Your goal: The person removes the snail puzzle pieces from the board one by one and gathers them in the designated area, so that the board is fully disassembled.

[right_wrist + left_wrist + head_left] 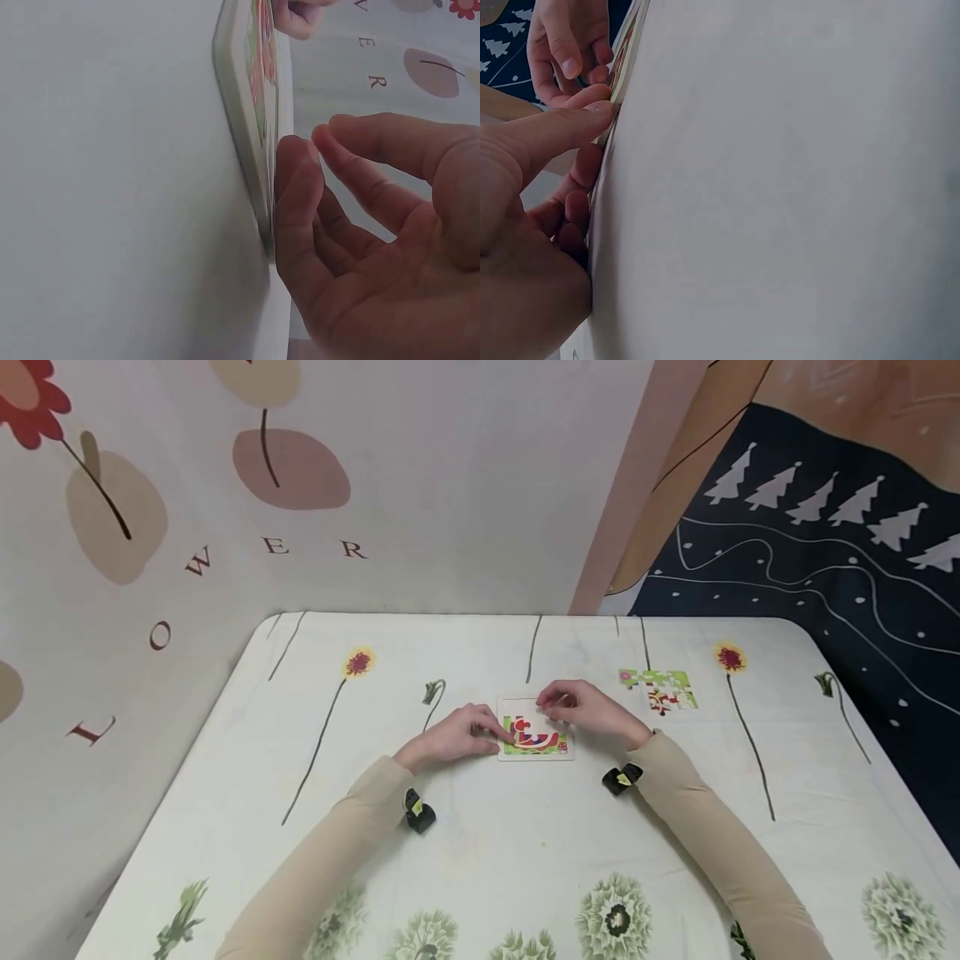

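A square puzzle tray (536, 755) lies flat on the table, its lower part filled with red, blue and green pieces and its upper part bare. My left hand (462, 732) rests at its left side, the index finger extended onto the pieces, the thumb (577, 129) by the rim. Above the tray's upper right corner is my right hand (592, 708), thumb and index fingertips together. A sliver of green, seemingly a puzzle piece (581, 80), shows at these fingertips in the left wrist view; the fingers mostly hide it.
Several loose or joined puzzle pieces (666, 681), green, red and white, lie to the right beyond the right hand. A flower-printed cloth (495, 860) covers the table. Patterned fabric (465, 485) hangs behind the far edge.
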### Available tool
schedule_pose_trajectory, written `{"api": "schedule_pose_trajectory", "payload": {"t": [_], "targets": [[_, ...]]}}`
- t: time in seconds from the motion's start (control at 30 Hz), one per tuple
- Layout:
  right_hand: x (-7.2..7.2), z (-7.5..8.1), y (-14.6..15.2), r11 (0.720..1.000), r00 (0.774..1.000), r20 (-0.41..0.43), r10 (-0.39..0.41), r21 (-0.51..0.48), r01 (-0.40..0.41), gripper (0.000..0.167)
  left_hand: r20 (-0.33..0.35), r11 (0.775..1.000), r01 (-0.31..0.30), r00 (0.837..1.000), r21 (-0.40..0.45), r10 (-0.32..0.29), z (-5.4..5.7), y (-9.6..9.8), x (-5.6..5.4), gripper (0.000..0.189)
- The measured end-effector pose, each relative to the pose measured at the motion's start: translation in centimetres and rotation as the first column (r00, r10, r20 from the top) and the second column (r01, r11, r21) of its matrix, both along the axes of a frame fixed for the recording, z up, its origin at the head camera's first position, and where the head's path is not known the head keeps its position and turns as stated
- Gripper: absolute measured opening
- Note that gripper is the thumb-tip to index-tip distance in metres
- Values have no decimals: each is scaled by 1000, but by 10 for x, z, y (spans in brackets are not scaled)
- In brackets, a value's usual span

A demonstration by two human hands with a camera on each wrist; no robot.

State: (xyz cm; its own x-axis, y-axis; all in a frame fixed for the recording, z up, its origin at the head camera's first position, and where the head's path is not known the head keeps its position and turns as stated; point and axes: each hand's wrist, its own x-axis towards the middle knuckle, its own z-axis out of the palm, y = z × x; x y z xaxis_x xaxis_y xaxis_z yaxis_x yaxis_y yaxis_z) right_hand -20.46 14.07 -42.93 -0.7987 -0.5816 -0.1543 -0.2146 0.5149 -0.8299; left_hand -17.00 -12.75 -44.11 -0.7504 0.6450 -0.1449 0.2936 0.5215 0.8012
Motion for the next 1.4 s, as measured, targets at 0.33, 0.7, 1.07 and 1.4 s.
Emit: {"api": "schedule_pose_trajectory", "payload": {"t": [0.33, 0.7, 1.07, 1.4], "targets": [[6, 5, -20, 998, 1000, -8, 24, 67, -23, 26, -23, 1000, 24, 999, 20, -23, 1, 0, -2, 23], [7, 6, -30, 994, 998, 8, 64, 86, -64, 27, -6, 1000, 18, 1000, 20, -18, 3, 0, -3, 23], [8, 4, -29, 997, 997, 35, 63, 29, -64, 23, 15, 1000, 0, 1000, 2, 0, 2, 0, -2, 21], [8, 3, -29, 998, 997, 47, 62, -23, -61, 21, 7, 1000, 6, 1000, -1, -6, 0, 1, -3, 21]]}}
